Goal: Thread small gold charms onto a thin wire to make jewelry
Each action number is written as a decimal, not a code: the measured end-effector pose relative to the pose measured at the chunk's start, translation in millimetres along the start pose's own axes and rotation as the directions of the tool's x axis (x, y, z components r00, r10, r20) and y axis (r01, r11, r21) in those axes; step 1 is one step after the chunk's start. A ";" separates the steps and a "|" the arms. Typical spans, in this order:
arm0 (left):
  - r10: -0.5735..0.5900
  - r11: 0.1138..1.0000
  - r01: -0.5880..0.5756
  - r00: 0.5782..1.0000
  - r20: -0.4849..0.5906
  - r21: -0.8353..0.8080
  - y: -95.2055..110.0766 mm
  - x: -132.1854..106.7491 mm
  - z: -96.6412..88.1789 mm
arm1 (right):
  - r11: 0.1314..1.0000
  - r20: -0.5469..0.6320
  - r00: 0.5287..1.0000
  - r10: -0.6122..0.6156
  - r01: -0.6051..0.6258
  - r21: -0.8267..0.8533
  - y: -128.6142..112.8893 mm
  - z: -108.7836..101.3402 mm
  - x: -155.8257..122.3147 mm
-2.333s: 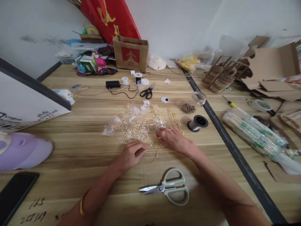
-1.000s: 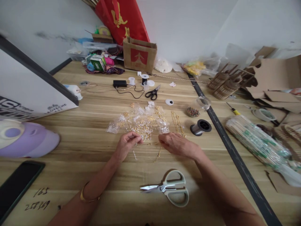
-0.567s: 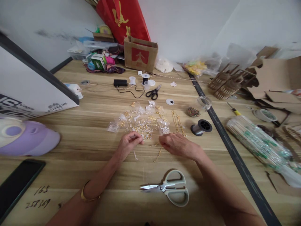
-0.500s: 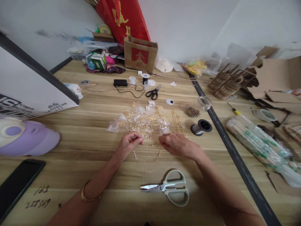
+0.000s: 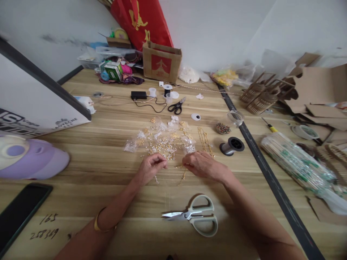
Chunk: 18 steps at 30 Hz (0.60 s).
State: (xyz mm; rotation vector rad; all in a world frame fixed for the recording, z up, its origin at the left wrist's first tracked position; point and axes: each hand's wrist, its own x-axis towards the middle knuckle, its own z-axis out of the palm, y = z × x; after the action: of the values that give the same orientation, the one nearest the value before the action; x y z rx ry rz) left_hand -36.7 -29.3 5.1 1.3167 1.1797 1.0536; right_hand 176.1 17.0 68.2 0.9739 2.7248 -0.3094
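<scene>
My left hand is closed in a pinch just below a pile of small gold and clear beads; what its fingertips hold is too small to make out. Below that hand a short silvery beaded strand lies on the wooden table. Across a small gap, my right hand is also closed, fingertips down, with its grip hidden under the knuckles. A gold beaded strand runs down from beside its fingertips. Grey-handled scissors rest nearer to me, blades slightly apart and pointing left.
Gold chains, a spool of thin wire and a tub of dark beads are right of the pile. Black scissors lie behind it. A purple-white device and a phone sit at left; packaged sticks at right.
My left hand has shifted slightly right and down. My right hand has moved a little left and up, fingers still closed. The scissors and bead pile look the same.
</scene>
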 end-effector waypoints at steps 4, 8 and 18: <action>0.034 0.998 -0.035 0.999 0.032 0.054 -0.3 -0.5 1.2 | 1.000 0.010 1.000 -0.004 0.004 0.010 -1.4 -0.2 1.0; 0.050 0.992 -0.056 0.997 0.057 0.112 1.6 -1.2 2.9 | 1.000 0.004 1.000 -0.010 0.010 0.027 -0.9 2.7 1.8; 0.061 0.984 -0.072 0.996 0.072 0.161 -0.1 -1.9 2.9 | 1.000 0.003 1.000 -0.013 0.013 0.029 0.6 5.2 3.0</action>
State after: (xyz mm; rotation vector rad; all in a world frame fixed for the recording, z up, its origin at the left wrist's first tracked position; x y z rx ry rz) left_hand -34.1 -31.6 4.8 1.5163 1.1991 0.9688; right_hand 175.1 17.8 62.3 0.9632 2.7318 -0.3531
